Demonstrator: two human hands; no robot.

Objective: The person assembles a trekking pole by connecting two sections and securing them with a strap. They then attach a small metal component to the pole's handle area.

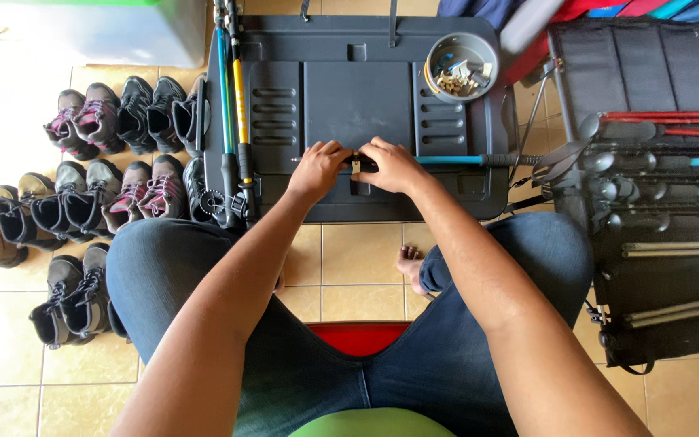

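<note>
**Working on a trekking pole over a dark tray**

Looking straight down from head height, a seated person in blue jeans leans over a dark grey plastic tray [341, 81] that fills the upper middle of the frame. Both hands meet at the tray's near edge, in the centre of the picture.

The left hand [319, 167] is curled, fingers bent down around the end of a trekking pole [446, 160]. The right hand [394, 164] is also closed, gripping the same pole just beside the left. Between the 2 hands a small tan clip-like part [356, 167] shows on the pole.

The pole lies flat and runs to the right from the hands: a thin shaft with a turquoise section, then a black section reaching the tray's right edge.

At the upper right of the tray sits a round grey bowl [461, 66] holding small pale metal and blue parts. More poles [235, 105], blue and yellow, lie along the tray's left edge. At the right of the frame a black rack [649, 267] holds further poles with red and turquoise sections. On the tiled floor [357, 255] at left stand rows of hiking shoes [107, 194] in grey, black and pink.
</note>
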